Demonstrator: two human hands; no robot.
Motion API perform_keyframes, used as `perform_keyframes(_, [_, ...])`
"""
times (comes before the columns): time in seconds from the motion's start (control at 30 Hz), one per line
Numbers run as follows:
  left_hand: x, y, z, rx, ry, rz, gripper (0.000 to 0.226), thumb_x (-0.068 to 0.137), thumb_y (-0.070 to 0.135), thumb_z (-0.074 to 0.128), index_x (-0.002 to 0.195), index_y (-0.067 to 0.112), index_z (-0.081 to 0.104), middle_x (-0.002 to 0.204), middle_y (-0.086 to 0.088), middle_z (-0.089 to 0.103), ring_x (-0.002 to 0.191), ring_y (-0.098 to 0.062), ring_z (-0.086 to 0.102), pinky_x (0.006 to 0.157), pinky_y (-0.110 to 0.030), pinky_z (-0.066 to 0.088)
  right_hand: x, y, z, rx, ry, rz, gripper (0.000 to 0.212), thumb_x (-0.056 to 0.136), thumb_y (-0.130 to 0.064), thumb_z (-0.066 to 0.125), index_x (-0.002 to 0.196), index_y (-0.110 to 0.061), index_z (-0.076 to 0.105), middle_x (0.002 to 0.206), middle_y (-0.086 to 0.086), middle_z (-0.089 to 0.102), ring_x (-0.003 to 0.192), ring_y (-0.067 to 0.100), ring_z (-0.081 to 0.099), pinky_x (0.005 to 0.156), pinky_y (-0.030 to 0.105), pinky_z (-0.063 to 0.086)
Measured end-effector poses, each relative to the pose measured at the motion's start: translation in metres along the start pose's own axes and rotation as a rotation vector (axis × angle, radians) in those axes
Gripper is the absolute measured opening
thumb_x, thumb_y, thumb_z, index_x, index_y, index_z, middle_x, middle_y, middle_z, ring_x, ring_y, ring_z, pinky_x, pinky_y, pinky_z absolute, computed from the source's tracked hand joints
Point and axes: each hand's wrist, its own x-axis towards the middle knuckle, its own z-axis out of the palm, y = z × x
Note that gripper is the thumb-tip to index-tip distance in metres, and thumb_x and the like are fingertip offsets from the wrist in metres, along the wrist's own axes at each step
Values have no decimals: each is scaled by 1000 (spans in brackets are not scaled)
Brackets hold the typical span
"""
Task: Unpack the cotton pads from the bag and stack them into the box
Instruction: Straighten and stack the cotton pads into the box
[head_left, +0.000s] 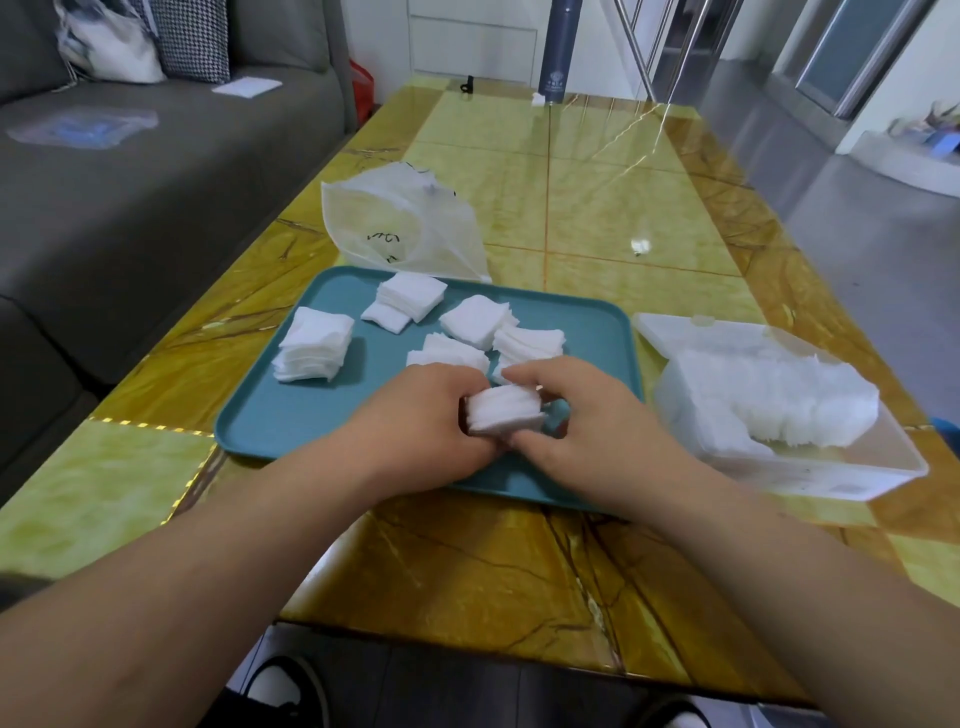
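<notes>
Left hand (426, 421) and right hand (592, 421) together grip one pad stack (501, 413) over the tray (260, 421) near its front edge; glossy yellow table (623, 197) stretches toward upper frame.

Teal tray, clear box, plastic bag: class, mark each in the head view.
teal tray (270, 415): head view, bare floor at its left.
clear box (831, 478): head view, its front wall.
plastic bag (410, 228): head view, middle of its side.

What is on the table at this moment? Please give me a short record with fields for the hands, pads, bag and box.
left hand: grips the held stack from the left
right hand: grips the same stack from the right
loose stacks: several, on the teal tray
bag: translucent, behind the tray, contents unclear
box: clear, right of tray, lid open, pile of pads inside
</notes>
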Motion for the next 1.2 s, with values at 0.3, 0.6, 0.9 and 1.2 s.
perform_keyframes(0.3, [-4,-4,-7,-109,-10,-47,15,82,37,78,91,31,68,64,11,64,56,1,55,50,-16,35,9,-10,9,-115,-133,18,65,94,-14,60,155,-23,40,145,5,47,135,25,44,115,35,37])
perform_keyframes(0.6, [-2,-7,-15,-146,-48,-31,14,85,23,70,96,30,69,71,8,68,58,0,57,55,-15,42,9,-19,18,-125,-120,55,36,85,-26,46,119,-24,58,112,1,53,108,26,52,92,44,48])
perform_keyframes(0.9, [18,-32,-22,-49,290,-246,45,86,53,71,120,24,62,103,8,57,95,-15,57,83,-30,45,15,-22,5,179,116,301,13,88,-26,67,95,-19,59,88,-4,63,75,8,55,57,25,35])
perform_keyframes(1.2, [16,-26,-24,42,202,-236,62,83,54,72,137,29,55,108,11,62,103,-17,61,92,-35,52,17,-20,3,293,178,327,12,90,-23,67,100,-21,61,92,-9,64,79,5,57,60,24,38])
